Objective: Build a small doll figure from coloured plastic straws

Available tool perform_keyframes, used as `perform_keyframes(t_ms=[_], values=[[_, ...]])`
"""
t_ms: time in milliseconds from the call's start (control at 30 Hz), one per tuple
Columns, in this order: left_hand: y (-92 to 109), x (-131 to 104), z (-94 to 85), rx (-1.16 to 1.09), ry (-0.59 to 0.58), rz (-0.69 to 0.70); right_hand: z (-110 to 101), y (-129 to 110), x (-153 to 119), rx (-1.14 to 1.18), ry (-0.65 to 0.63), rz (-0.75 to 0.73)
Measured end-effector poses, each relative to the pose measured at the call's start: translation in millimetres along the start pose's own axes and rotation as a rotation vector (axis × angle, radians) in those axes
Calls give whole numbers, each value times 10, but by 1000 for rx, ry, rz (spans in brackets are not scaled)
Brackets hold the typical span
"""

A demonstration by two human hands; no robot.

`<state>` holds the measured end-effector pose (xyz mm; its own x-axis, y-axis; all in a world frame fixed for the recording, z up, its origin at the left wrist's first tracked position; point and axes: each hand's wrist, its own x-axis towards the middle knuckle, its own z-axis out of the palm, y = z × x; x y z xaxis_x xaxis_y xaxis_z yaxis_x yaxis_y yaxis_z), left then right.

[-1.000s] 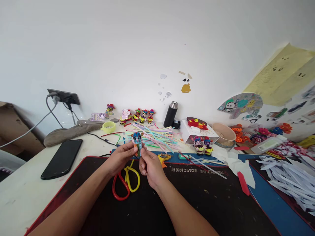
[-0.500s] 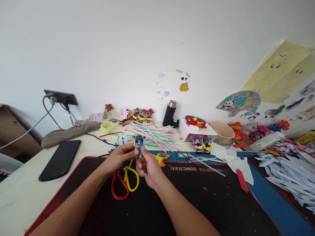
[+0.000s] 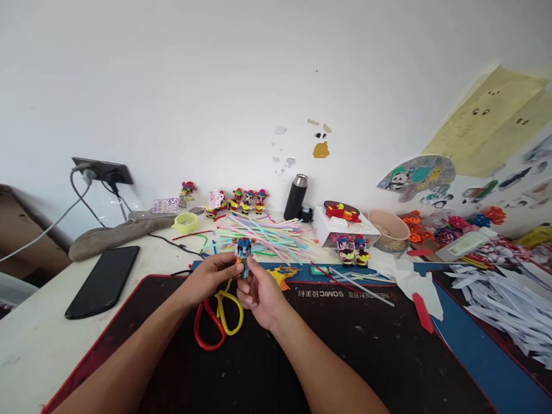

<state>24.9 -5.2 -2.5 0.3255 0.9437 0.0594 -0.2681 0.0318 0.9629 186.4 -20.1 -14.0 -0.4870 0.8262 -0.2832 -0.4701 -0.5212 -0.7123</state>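
A small blue-headed figure (image 3: pixel 244 248) is held upright between both hands above the black mat (image 3: pixel 328 351). My left hand (image 3: pixel 211 277) pinches it from the left, with an orange bit showing by the fingertips. On the other side my right hand (image 3: pixel 264 292) grips its lower part, fingers curled. Much of the figure's body is hidden by the fingers. Scissors with one red and one yellow handle (image 3: pixel 232 313) lie just below the hands, their blades out of sight. A yellow glue gun (image 3: pixel 282 277) rests right behind my right hand.
Coloured stems (image 3: pixel 267 236) are piled behind the hands. Several finished figures (image 3: pixel 248 201) stand along the wall, near a black flask (image 3: pixel 295 198). A phone (image 3: pixel 103 282) lies left; two figures (image 3: pixel 353 251) stand before a white box (image 3: pixel 321 227). White strips (image 3: pixel 504 310) are heaped right.
The camera view has shifted slightly. Both hands keep the same hold on the blue-headed figure, which stays in nearly the same place.
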Motion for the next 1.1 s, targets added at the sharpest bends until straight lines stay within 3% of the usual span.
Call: perform_keyframes(t_ms=[300,600,933,1100], values=[[-36,4,-20,203,1,45,-12,11,5,41,-11,18],[-52,9,-28,267,-3,47,-12,4,8,73,-11,35],[-101,32,-32,197,42,-2,-11,61,28,48,-63,9],[-153,33,-114,190,7,-20,-8,62,12,-2,-11,-71]])
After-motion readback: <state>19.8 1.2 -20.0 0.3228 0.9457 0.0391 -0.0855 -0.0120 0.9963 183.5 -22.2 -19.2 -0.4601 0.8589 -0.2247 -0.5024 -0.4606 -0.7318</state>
